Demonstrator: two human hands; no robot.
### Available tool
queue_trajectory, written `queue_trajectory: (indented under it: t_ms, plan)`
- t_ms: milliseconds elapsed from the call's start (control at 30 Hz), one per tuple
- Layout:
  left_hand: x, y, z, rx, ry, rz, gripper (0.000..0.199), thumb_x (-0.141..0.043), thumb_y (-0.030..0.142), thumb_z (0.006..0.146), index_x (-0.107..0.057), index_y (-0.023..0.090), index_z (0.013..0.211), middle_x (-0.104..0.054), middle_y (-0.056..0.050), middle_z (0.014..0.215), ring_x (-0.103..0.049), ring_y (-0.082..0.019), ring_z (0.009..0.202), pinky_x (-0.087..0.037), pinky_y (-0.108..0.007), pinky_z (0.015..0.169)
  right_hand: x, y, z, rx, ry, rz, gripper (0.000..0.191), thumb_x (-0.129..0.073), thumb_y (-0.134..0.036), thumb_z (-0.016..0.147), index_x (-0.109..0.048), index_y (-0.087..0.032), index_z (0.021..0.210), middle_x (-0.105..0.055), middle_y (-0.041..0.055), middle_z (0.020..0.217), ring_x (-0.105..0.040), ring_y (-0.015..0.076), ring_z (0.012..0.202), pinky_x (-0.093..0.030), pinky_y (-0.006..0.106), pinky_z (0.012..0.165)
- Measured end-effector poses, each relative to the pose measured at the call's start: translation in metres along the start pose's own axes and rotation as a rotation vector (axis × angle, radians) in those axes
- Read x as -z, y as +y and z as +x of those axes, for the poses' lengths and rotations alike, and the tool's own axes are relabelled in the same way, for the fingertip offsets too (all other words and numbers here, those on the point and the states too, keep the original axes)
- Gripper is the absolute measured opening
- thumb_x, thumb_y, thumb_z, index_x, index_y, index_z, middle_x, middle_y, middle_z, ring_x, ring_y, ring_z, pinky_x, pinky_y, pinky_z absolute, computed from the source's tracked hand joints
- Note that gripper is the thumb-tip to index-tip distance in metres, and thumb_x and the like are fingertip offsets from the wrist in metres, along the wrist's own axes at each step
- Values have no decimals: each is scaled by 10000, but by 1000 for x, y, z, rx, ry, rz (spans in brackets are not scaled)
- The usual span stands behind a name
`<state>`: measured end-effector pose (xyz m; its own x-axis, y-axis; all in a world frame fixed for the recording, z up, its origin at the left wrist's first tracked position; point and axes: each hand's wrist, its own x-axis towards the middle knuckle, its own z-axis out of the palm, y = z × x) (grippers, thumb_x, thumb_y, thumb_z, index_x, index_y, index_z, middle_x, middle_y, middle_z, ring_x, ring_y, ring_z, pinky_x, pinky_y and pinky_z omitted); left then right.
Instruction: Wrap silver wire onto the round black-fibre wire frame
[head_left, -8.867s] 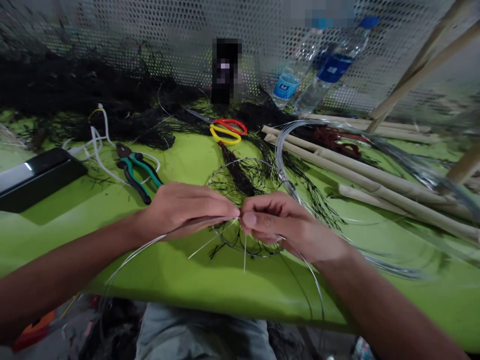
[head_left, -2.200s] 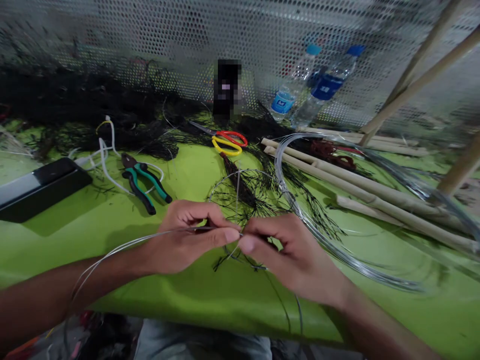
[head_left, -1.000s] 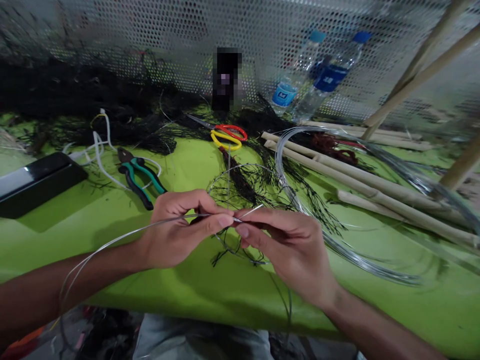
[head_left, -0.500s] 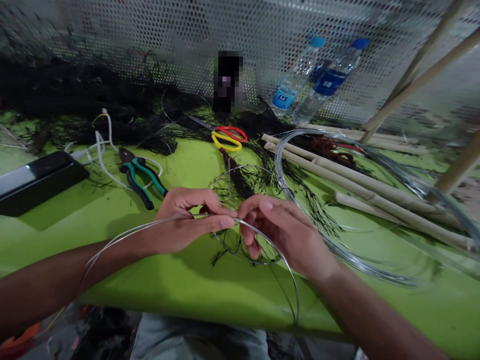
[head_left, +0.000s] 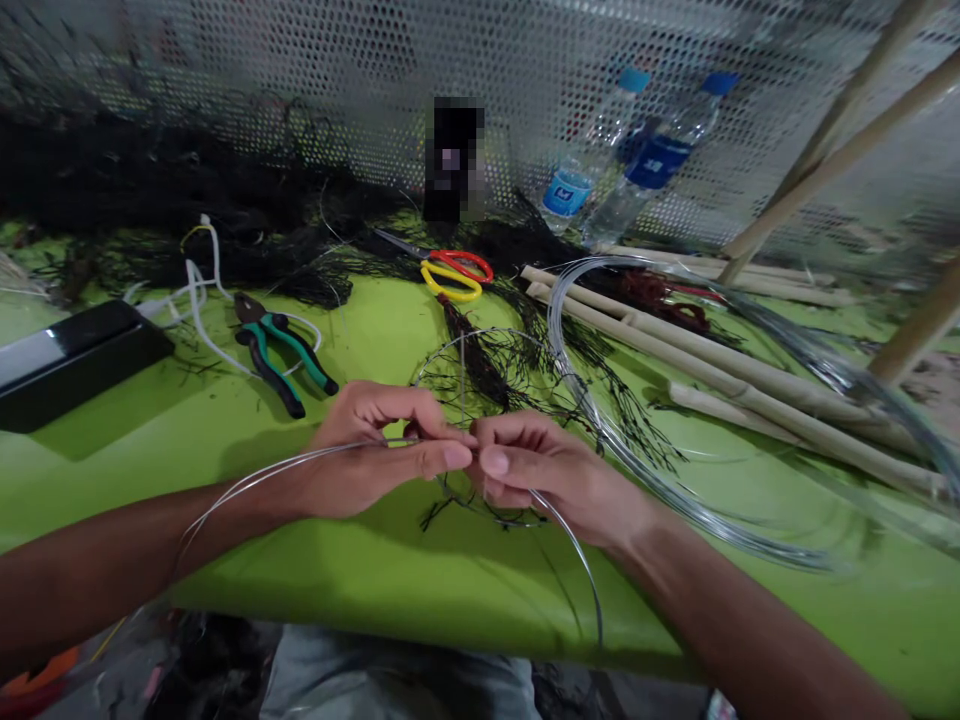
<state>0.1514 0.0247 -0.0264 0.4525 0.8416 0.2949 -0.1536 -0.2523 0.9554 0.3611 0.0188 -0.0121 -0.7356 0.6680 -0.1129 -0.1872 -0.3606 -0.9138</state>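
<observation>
My left hand (head_left: 382,445) pinches a thin silvery wire (head_left: 259,478) between thumb and forefinger; the wire bends back over my left forearm. Right beside it, fingertips nearly touching, my right hand (head_left: 551,472) is closed on the same wire, which curves out beneath it toward the table's front edge. Behind and under the hands lies a ring of thin wire with black netting strands (head_left: 487,365). A larger coil of wire (head_left: 645,470) rests to the right of my right hand.
Green-handled pliers (head_left: 279,350), a black box (head_left: 82,360) and a white cable (head_left: 196,290) lie left. Scissors (head_left: 454,275) lie beyond the hands. Bamboo sticks (head_left: 675,355) lie right, and two bottles (head_left: 566,190) stand behind. Black netting (head_left: 150,190) is heaped at the back left.
My right hand has closed its thumb and fingers on the wire, where they were looser before. The left hand keeps its pinch with little movement.
</observation>
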Motion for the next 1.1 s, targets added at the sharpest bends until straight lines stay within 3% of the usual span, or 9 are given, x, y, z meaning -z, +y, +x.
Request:
queue_trajectory:
  t_ms: [100,300,433,500,567,667,733,867,1100]
  plan:
    - [-2,3,-1,8,11,44,50,-787,163,838,-767,145,796,-668,24,587,-481,-50,519,-378,-174,505,-3,-10,-3,126,76,-410,350,-657,-337,955,-508,-176,683,-356,-74,582,-262,63,506,-199,237,475]
    - [-8,6,-3,0,56,119,130,-770,200,855,-728,140,748,-699,5,634,-503,-61,525,-401,-182,507,-16,-26,-18,674,223,-1782,284,-619,-158,954,-596,-158,671,-473,-24,578,-365,110,547,-272,315,555]
    - [-10,4,-5,-4,102,126,134,-773,200,846,-731,156,727,-730,2,673,-541,-70,534,-430,-190,521,-25,-22,-19,844,282,-2083,204,-658,-122,892,-665,-134,688,-510,0,542,-372,141,502,-248,349,504]
    - [-9,1,-5,-36,107,140,105,-785,203,840,-745,162,753,-744,-4,692,-571,-80,555,-448,-198,535,-27,-18,-18,822,358,-2015,237,-651,-122,893,-659,-140,657,-520,-3,524,-375,129,481,-246,342,489]
    - [-7,-1,-6,-70,95,159,67,-793,200,841,-757,171,792,-770,-18,741,-620,-98,595,-473,-212,553,-25,-16,-17,610,426,-1729,302,-625,-149,916,-631,-157,614,-526,-16,500,-376,103,453,-245,315,469]
    - [-4,-2,-7,-84,63,154,39,-787,196,854,-763,192,823,-785,-23,775,-656,-114,610,-487,-234,543,-16,-17,-17,68,262,-936,309,-600,-292,963,-680,-152,699,-662,4,591,-522,86,474,-314,240,451]
    - [-2,-2,-8,-75,72,150,66,-793,234,857,-759,203,810,-774,-23,743,-649,-126,588,-479,-257,518,-10,-19,-17,-138,97,-423,329,-617,-420,957,-737,-135,845,-756,53,749,-634,110,540,-393,220,473]
    - [-1,-2,-9,-54,114,155,141,-793,317,864,-756,204,788,-762,-29,721,-657,-154,609,-481,-292,528,-6,-19,-15,-194,85,39,373,-651,-466,934,-790,-123,981,-793,118,973,-672,108,572,-448,211,490]
    - [-4,-4,-9,-81,156,142,127,-795,302,860,-721,239,776,-755,2,738,-646,-148,638,-473,-296,562,-13,-9,-13,-132,287,144,122,-833,-274,801,-838,-180,880,-769,27,802,-606,47,575,-475,164,547]
